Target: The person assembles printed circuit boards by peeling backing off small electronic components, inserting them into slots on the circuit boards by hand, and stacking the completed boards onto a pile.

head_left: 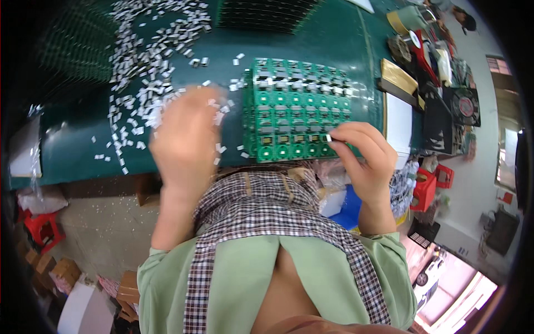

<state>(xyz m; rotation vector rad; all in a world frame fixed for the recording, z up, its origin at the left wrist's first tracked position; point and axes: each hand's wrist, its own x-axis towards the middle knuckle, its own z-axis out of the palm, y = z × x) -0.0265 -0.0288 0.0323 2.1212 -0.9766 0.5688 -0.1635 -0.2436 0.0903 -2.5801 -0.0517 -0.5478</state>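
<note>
My right hand (371, 157) is closed in a pinch on a small white rectangular piece (329, 138). It holds the piece at the near right corner of a stack of green circuit board panels (286, 114). Rows of components and white squares cover the top panel. To the left of the stack, my left hand (186, 131) is over the near part of a spread of small white-and-dark rectangular pieces (133, 64). Motion smears its fingers, so what they hold, if anything, cannot be made out.
More green panels stand at the far left (72, 47) and far middle (267, 14) of the dark green table (222, 47). On the right edge lie a yellow-topped box (399, 77) and a white sheet (398, 125). Red stools (425, 189) stand on the floor beyond.
</note>
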